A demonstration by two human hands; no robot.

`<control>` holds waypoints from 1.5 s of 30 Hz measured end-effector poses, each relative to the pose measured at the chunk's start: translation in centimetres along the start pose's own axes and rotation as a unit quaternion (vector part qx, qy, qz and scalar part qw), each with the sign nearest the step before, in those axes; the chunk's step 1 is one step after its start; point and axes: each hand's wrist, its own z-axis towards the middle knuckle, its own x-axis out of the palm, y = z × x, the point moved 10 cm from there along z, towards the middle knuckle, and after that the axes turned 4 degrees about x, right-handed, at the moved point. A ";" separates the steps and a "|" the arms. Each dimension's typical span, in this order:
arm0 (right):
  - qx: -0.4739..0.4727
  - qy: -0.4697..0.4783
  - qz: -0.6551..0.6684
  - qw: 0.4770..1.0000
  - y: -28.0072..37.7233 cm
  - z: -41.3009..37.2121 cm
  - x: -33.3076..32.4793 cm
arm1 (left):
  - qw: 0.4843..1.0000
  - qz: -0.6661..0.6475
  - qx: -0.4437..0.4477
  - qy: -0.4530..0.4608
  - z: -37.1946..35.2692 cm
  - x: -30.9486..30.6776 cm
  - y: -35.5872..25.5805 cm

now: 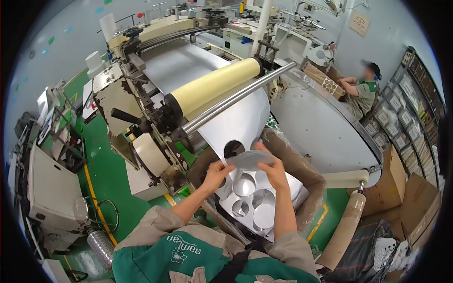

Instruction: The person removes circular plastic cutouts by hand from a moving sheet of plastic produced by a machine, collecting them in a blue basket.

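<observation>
Between my two hands is a round silvery disc [250, 161], tilted and slightly blurred. My left hand [216, 175] pinches its left edge, while my right hand [273, 169] grips the right edge with the thumb on top. Below them, a white sheet with round cut-outs [231, 206] lies folded in a large carton [309, 195] wrapped in clear film. The same kind of sheet [236, 120] hangs down from the machine's metal roller [240, 99], with a dark round hole just beyond the disc.
A yellow roller [214, 87] spans the machine ahead, with a black-handled lever [125, 115] on its left. Rightward stand a curved metal panel [321, 122], a wrapped roll [344, 226] and open cardboard boxes [420, 207]. A co-worker [365, 92] sits by a carton near the shelves.
</observation>
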 end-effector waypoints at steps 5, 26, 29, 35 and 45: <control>0.037 -0.097 0.115 0.988 -6.0 -0.9 -5.0 | 0.972 -0.145 -0.116 0.146 -0.3 1.2 -0.2; 0.033 -0.203 -0.256 0.944 -8.3 -5.7 -15.1 | 0.892 -0.411 -0.098 0.161 2.3 1.4 -0.1; 0.295 -0.216 -0.437 0.822 -21.0 -16.6 -21.7 | 0.937 -0.320 -0.101 0.097 0.5 1.3 1.7; 0.319 -0.185 -0.410 0.834 -14.2 -18.9 -19.8 | 0.973 -0.218 -0.070 0.040 -0.1 3.4 1.9; -0.021 0.046 -0.157 0.986 2.1 -2.3 0.6 | 0.962 -0.242 -0.004 0.125 -3.0 6.8 -2.4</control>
